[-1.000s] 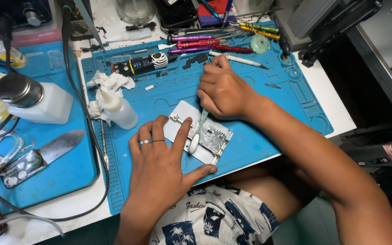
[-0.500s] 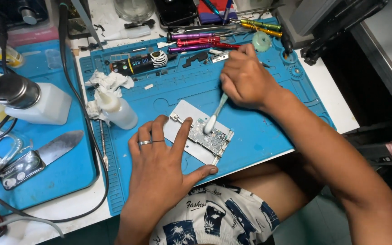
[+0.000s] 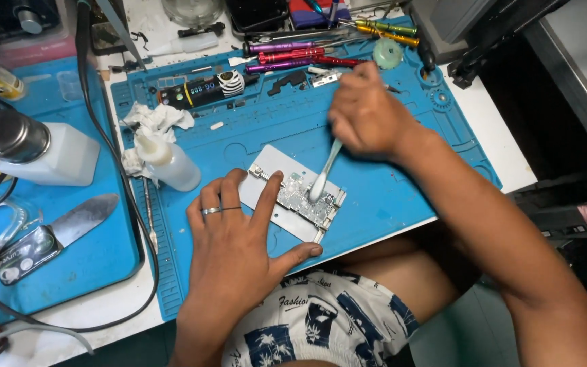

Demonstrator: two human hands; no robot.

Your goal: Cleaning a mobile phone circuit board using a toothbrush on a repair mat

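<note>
I brush the circuit board [image 3: 300, 197], which lies in its metal holder [image 3: 276, 173] on the blue mat [image 3: 375, 183], near the front edge of the table [image 3: 490, 146]. To do it well, I think light, short strokes are best, and the board must not slide. My left hand [image 3: 236, 251] lies flat with spread, released fingers [image 3: 266, 197] pressing on the holder's left part. My right hand [image 3: 368, 115], farther back and raised, is clenched around the white brush [image 3: 322, 173], tilted down with its tip on the board.
</note>
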